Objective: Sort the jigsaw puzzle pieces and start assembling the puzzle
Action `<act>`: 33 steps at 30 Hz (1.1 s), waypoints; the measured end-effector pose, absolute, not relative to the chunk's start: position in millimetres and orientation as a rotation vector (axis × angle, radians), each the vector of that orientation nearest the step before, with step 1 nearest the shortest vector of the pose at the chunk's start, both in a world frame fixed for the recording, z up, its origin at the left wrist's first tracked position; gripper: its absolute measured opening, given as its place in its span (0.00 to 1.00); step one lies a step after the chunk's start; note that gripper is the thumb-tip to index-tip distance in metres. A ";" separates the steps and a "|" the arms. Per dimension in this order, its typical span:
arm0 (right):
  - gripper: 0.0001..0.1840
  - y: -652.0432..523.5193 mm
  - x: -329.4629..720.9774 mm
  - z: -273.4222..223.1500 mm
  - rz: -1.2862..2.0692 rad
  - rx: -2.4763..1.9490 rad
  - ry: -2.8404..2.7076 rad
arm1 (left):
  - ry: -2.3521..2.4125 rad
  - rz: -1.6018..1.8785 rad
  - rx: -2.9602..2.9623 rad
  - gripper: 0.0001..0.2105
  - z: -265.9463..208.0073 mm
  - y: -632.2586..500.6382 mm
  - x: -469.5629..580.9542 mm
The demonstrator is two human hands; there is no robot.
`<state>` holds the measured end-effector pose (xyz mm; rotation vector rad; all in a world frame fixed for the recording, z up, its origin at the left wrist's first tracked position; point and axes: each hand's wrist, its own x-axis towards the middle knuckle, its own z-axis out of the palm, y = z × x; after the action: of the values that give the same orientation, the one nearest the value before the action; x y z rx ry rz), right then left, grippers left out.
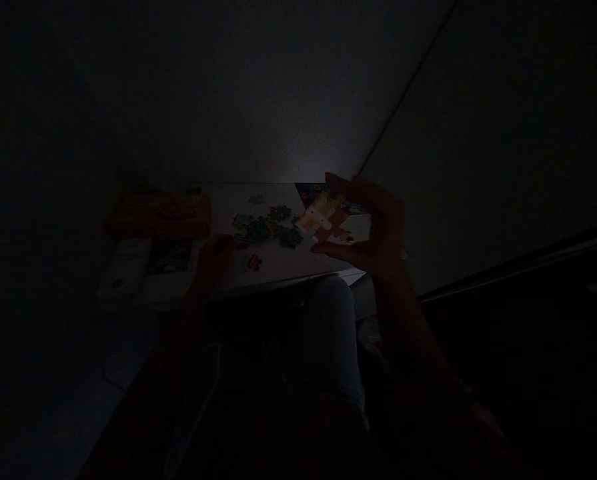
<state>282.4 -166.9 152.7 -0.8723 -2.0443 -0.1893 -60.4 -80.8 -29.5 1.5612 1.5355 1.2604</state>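
Note:
The scene is very dark. Raised over the right part of the white table (298, 263), my right hand (378, 223) grips a joined section of jigsaw puzzle (323, 217) between thumb and fingers; it shows yellow, green and reddish-brown areas. My left hand (215, 257) rests low at the table's left half, fingers closed at the edge of the pile, on what looks like a puzzle piece (241, 245). Several loose teal puzzle pieces (261, 229) lie heaped between the hands. One red and white puzzle piece (253, 263) sits apart, nearer to me.
An orange box (161, 215) stands at the table's left end. In front of it are a pale box-like object (125, 263) and a dark picture card (171, 257). A dark blue printed sheet (308, 193) lies behind my right hand. My knee (331, 307) is below the table's front edge.

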 end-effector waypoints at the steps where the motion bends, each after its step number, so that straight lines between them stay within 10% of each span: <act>1: 0.54 -166.9 280.9 153.0 -0.181 -0.770 -2.050 | 1.536 1.257 1.555 0.22 -29.5 -80.9 -60.2; 14: 0.54 -108.2 196.5 -35.7 0.345 -1.297 -2.139 | 1.563 1.232 1.604 0.11 -34.3 -81.4 -58.0; 33: 0.41 -46.7 267.1 -50.7 0.301 -1.879 -1.823 | 1.524 1.100 2.092 0.14 -59.9 -74.0 -57.7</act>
<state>267.1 -46.7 -50.7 -1.8793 -1.8227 0.3015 -57.7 -74.0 -59.9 2.0919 1.5241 1.0995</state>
